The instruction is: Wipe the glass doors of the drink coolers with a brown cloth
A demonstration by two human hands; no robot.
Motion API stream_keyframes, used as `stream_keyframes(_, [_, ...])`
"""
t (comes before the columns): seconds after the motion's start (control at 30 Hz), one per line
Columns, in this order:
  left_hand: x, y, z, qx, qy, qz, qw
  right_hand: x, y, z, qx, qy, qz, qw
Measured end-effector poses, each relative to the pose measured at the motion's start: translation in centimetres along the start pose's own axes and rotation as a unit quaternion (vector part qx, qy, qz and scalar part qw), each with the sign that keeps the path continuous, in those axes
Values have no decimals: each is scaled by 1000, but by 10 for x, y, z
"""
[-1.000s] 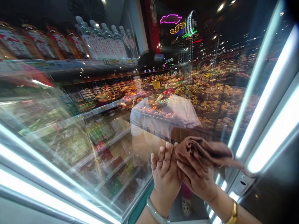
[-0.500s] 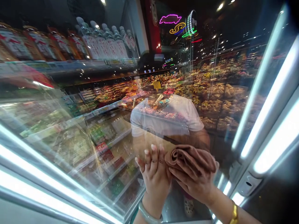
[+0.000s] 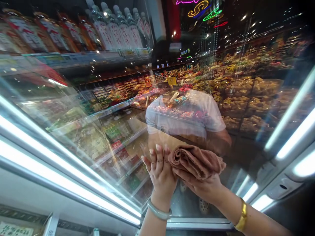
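A soft brown fabric cloth point(image 3: 197, 161), folded into a loose roll with a spiral of layers at its left end, sits just below and right of the centre of the frame. The right hand point(image 3: 200, 187) holds it, its fingers reaching left along the cloth's lower edge; how the thumb grips cannot be seen. A shiny gold bangle point(image 3: 241, 214) circles that wrist.

The left hand point(image 3: 159, 173) is just left of the cloth, back toward the camera, fingers straight and slightly parted, with nothing visible in its grasp. A smooth pale grey-green bangle point(image 3: 159, 211) rings its wrist. Both hands are up at a clear, reflective glass pane point(image 3: 183, 201); how firmly they press cannot be told.

A reflected person in a white short-sleeved shirt point(image 3: 180, 123) shows near the centre. Amber bottles with white-and-red labels point(image 3: 52, 32) and clear bottles with white caps point(image 3: 119, 31) line the upper left. Bright white light tubes slant across the left point(image 3: 61, 157) and right point(image 3: 295, 118) of the frame. A small yellow sign point(image 3: 172, 81) stands out above the shirt, and coloured neon outlines point(image 3: 198, 9) glow at the top.
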State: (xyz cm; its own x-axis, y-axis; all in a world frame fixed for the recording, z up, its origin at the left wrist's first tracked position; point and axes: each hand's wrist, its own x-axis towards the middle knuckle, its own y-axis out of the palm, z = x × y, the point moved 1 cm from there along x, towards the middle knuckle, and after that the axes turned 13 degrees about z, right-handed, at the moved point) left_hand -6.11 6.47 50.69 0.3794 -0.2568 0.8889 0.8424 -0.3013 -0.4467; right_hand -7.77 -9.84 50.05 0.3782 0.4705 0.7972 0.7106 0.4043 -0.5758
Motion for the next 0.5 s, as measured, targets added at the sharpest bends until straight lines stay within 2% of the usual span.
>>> stream_keyframes(0.07, [0,-1,3,5,3,6,1000,-13,-6,-13,-17,-7,-16,1000])
stream_keyframes(0.13, [0,-2,4,10,5,6,1000,-18,-11,-23,-31,24,-48,998])
stream_keyframes(0.2, [0,-2,5,13,5,7,1000,-8,-12,-22,-39,80,-87,992])
stream_keyframes(0.27, [-1,-1,6,8,2,7,1000,12,-7,-9,-48,106,-98,988])
stream_keyframes(0.37, [-5,-1,13,0,-7,-7,1000,31,5,15,-30,19,-67,997])
stream_keyframes(0.43, [-6,-3,21,4,-11,-13,1000,27,8,19,-29,-39,-45,998])
stream_keyframes(0.5, [-7,-6,30,15,-17,-9,1000,14,6,12,-42,-60,-26,997])
